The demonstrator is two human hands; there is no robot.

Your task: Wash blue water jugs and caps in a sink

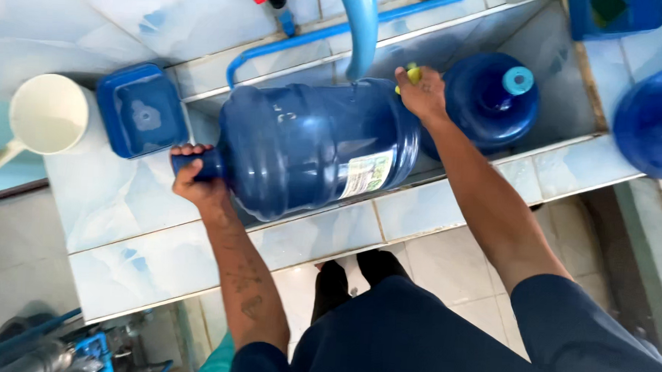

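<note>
You are gripping the jug (310,144) neck with your left hand (194,174); keep your right hand's (423,93) fingers clenched on the yellow scrubber (412,73) at one o'clock.

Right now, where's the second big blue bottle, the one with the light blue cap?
The capped blue bottle stands upright in the tiled trough, right of centre in the head view, just beyond the right hand and behind the big bottle lying on its side.

Pale blue marbled tiles cover the worktop (128,222) and wall (71,11). Beige floor tiles (446,273) lie below its front edge. A blue pipe (338,31) runs along the back. Daylight is even.
</note>
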